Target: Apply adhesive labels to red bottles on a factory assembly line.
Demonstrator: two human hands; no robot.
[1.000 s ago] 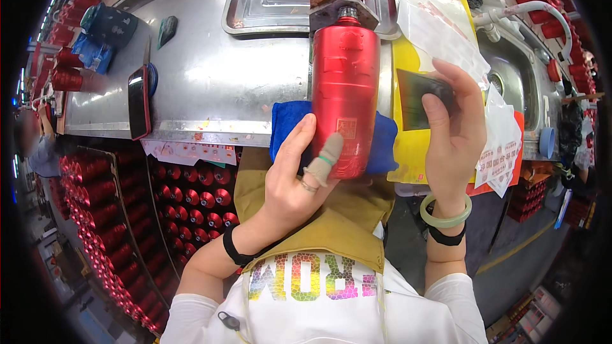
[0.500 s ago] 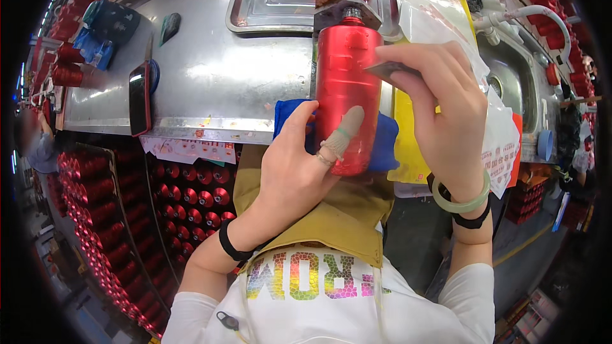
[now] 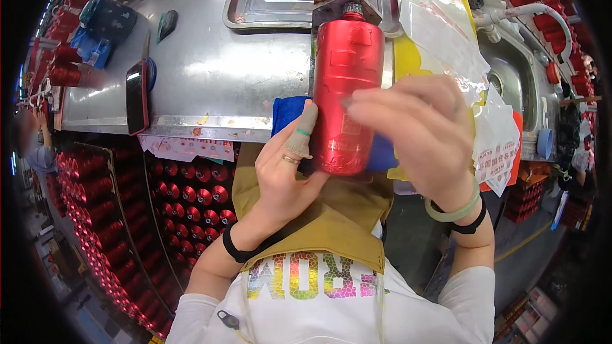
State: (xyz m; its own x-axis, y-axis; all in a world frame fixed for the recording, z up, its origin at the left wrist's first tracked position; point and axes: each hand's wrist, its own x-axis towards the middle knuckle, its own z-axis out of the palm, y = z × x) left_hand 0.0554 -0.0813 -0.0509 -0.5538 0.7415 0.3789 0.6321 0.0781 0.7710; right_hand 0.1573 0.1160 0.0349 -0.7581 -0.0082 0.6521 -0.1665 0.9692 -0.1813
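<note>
A shiny red bottle (image 3: 347, 70) lies before me, its threaded metal neck pointing away against a metal block (image 3: 357, 6). My left hand (image 3: 287, 165) grips its lower left side, with a cloth-like finger cover on one finger and a ring below. Over the bottle's lower right side, my right hand (image 3: 424, 130) is blurred by motion. Its fingers are pinched together on a thin dark flat piece (image 3: 346, 100), of which only a tip shows. Pale rectangular markings show on the bottle's front. A blue cloth (image 3: 290, 116) lies beneath the bottle.
A phone (image 3: 136, 99) lies at the left of the metal worktop (image 3: 204, 83), below a metal tray (image 3: 271, 24). White printed sheets (image 3: 440, 9) cover yellow material at right, beside a sink (image 3: 515, 67). Racks of red bottles (image 3: 95, 216) stand below left.
My right hand has moved down along the bottle with the dark piece. My left hand's covered finger has shifted from the bottle's front to its left edge. The bottle appears turned, exposing pale markings.
</note>
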